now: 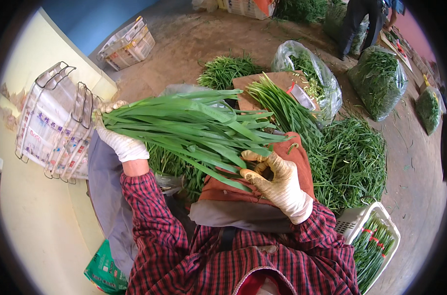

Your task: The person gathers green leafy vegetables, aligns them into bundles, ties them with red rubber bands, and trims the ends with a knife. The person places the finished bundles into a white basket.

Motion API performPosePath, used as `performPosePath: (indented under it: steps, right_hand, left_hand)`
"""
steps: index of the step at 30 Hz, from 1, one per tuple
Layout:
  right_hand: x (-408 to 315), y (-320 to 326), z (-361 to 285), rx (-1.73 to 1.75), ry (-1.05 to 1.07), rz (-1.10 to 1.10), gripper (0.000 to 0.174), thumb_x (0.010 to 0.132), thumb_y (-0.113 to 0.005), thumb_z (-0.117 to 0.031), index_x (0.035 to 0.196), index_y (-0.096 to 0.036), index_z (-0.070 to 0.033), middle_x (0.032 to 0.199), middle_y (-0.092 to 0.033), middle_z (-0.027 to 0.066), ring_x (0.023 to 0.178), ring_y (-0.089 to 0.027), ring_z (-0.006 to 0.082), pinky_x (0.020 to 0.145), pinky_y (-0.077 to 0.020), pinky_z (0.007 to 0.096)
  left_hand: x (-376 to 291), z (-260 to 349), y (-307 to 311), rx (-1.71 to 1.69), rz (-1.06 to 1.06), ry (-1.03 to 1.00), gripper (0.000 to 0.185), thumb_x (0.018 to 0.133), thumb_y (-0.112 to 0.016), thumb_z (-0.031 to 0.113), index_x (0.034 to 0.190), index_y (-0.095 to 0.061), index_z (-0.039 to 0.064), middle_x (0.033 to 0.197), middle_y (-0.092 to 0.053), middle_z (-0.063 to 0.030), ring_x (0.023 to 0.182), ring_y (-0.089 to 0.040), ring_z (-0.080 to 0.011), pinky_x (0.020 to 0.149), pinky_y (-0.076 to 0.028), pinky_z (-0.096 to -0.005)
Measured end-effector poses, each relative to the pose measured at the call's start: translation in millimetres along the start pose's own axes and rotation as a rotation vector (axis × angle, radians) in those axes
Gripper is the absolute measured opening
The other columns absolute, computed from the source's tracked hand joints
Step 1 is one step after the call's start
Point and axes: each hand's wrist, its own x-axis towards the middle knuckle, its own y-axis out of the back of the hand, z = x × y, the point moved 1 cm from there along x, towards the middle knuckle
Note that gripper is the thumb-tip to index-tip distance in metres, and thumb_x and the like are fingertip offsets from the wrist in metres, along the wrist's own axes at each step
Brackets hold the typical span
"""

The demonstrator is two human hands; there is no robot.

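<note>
In a white glove, my left hand (116,136) grips the pale root end of a bunch of long flat green leaves, likely Chinese chives (186,118). The leaves fan out to the right above my lap. My right hand (271,180), in a white glove stained yellow at the fingers, is beside the leaf tips, thumb and fingers apart. A leaf tip lies by its fingers; whether they touch it cannot be told. Beyond, a second bunch of chives (282,103) lies on a brown board (242,92). A reddish-brown cloth (297,155) covers my lap.
Loose green leaves (349,162) are heaped at the right, above a white plastic basket (395,236) of red-tied bunches. Filled clear plastic bags (380,83) stand farther off, near a person (360,22). Wire-handled crates (42,129) lean at the left wall. Another leafy pile (227,70) lies beyond the board.
</note>
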Motion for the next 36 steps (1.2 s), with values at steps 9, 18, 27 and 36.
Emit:
performPosePath:
  steps: [9,18,27,36]
  right_hand:
    - [-2.2,11.8,-4.9,0.389,-0.359,-0.073,0.023,0.092,-0.055,-0.019,0.105,-0.061,-0.002,0.068,-0.050,-0.0045,0.055,-0.042,0.0005,0.048,-0.0359,0.0156]
    - [-0.4,-2.6,-1.8,0.225,-0.345,-0.114,0.021,0.085,-0.064,-0.015,0.101,-0.065,-0.001,0.075,-0.062,-0.0017,0.065,-0.049,0.0001,0.057,-0.0440,0.0185]
    - [-11.9,8.7,13.5,0.146,-0.306,-0.381,0.015,0.085,-0.062,-0.012,0.097,-0.064,-0.003,0.066,-0.055,-0.0026,0.057,-0.046,0.0034,0.050,-0.0404,0.0210]
    - [-22.2,38.3,23.6,0.322,-0.471,-0.101,0.025,0.093,-0.053,-0.020,0.099,-0.060,0.003,0.067,-0.054,-0.0010,0.059,-0.046,0.0046,0.055,-0.0396,0.0188]
  left_hand:
    - [-5.3,4.2,-6.4,-0.008,-0.010,0.025,0.018,0.089,-0.047,0.024,0.078,-0.053,0.011,0.072,-0.052,0.0017,0.075,-0.050,-0.0166,0.077,-0.043,-0.0322]
    - [-7.6,5.0,-5.2,-0.014,-0.058,0.078,0.019,0.089,-0.048,0.027,0.079,-0.054,0.013,0.074,-0.055,0.0038,0.078,-0.052,-0.0152,0.078,-0.043,-0.0336]
    - [5.6,7.7,35.0,0.046,0.164,0.072,0.016,0.089,-0.048,0.026,0.085,-0.054,0.012,0.078,-0.056,0.0013,0.081,-0.052,-0.0146,0.080,-0.043,-0.0325]
    - [22.2,30.7,24.4,0.093,0.050,0.052,0.014,0.088,-0.049,0.024,0.085,-0.055,0.011,0.080,-0.057,-0.0007,0.082,-0.053,-0.0158,0.080,-0.045,-0.0331]
